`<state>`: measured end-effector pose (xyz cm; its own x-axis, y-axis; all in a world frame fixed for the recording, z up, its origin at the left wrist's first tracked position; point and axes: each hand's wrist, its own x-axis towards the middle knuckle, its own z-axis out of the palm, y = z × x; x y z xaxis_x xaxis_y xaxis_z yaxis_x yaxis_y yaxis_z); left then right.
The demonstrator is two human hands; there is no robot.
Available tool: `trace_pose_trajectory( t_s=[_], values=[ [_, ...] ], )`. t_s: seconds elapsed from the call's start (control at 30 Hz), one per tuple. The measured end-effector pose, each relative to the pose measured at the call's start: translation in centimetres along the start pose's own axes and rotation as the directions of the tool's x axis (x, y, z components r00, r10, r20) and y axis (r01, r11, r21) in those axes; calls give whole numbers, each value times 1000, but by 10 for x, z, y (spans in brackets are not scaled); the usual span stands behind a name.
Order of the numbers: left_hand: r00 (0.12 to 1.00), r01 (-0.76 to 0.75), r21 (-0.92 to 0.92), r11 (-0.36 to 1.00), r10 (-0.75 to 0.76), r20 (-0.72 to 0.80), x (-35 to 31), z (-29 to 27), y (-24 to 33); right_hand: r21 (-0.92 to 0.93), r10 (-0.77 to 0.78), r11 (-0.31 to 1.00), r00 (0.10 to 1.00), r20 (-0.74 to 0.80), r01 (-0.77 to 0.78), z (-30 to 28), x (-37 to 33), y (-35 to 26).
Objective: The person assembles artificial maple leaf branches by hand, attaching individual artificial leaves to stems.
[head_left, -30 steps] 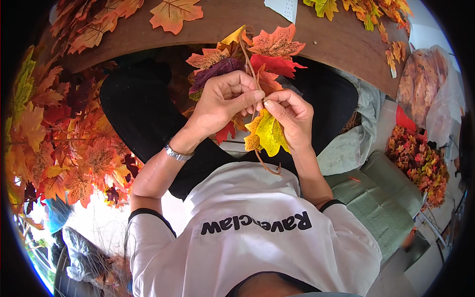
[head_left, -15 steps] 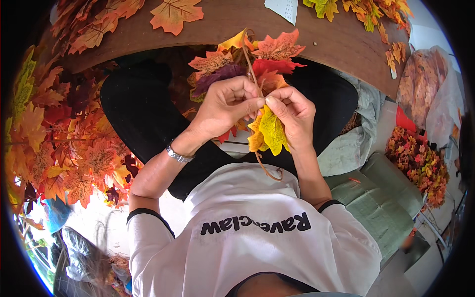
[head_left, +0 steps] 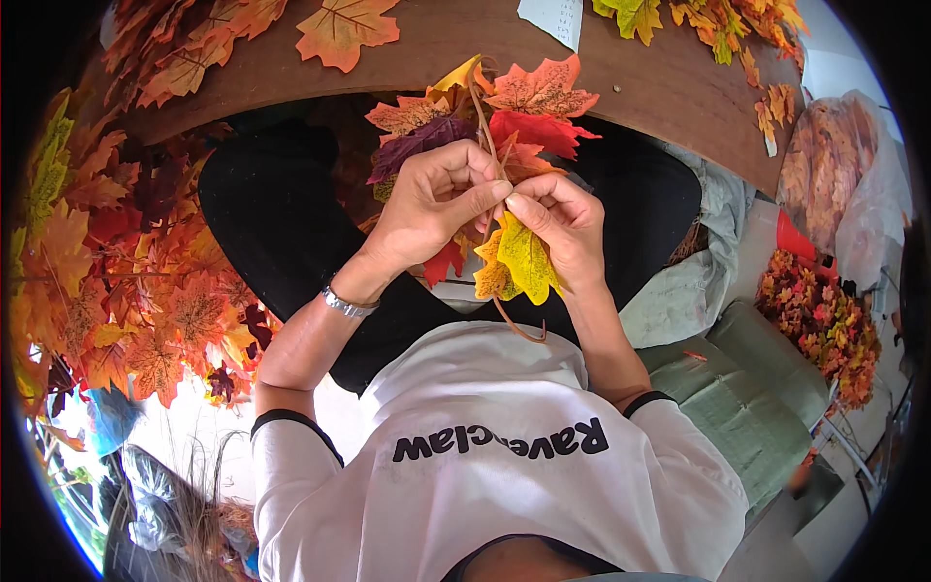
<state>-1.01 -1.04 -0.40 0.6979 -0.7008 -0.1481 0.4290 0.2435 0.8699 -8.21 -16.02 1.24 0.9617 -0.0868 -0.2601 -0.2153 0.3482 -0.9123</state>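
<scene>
Over my lap hangs a garland of artificial maple leaves on a thin brown stem (head_left: 482, 110). My left hand (head_left: 441, 199) is closed, thumb and fingers pinching the stem. Close against it, my right hand (head_left: 564, 231) pinches at the same spot, the two thumb tips almost touching. Yellow leaves (head_left: 529, 257) dangle below my fingers, and the stem's curled end (head_left: 521, 335) reaches toward my shirt. Above my hands spread orange leaves (head_left: 543, 87), a red leaf (head_left: 538, 131) and a dark purple leaf (head_left: 417, 145). What lies between the fingertips is hidden.
A curved brown table (head_left: 465, 37) edges the far side, with a loose orange leaf (head_left: 346, 29) and a white paper (head_left: 551, 21) on it. Heaped autumn leaves (head_left: 145, 281) crowd the left. At right are a green-grey package (head_left: 727, 407) and a leaf bundle (head_left: 815, 325).
Both hands have shifted slightly left with the garland, still pinching the stem. The yellow leaves and the stem's lower end have swung a little left too.
</scene>
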Motion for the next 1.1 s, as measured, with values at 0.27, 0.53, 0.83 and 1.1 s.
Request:
trace_pose_trajectory(
  t_s=[0.27, 0.53, 0.83, 1.1],
  values=[
    [999, -20, 35, 999, 18, 38, 2, 1, 1, 306, 142, 936, 982, 120, -173, -10, 6, 6],
    [997, 81, -13, 997, -81, -9, 4, 3, 4, 187, 113, 974, 989, 92, -128, -11, 6, 0],
    [958, -176, 521, 835, 268, -105, 0, 9, 1, 552, 267, 765, 943, 198, -332, -12, 8, 20],
    [939, -213, 479, 852, 314, -142, 0, 14, 4, 705, 136, 643, 950, 279, -299, -8, 10, 35]
  ],
)
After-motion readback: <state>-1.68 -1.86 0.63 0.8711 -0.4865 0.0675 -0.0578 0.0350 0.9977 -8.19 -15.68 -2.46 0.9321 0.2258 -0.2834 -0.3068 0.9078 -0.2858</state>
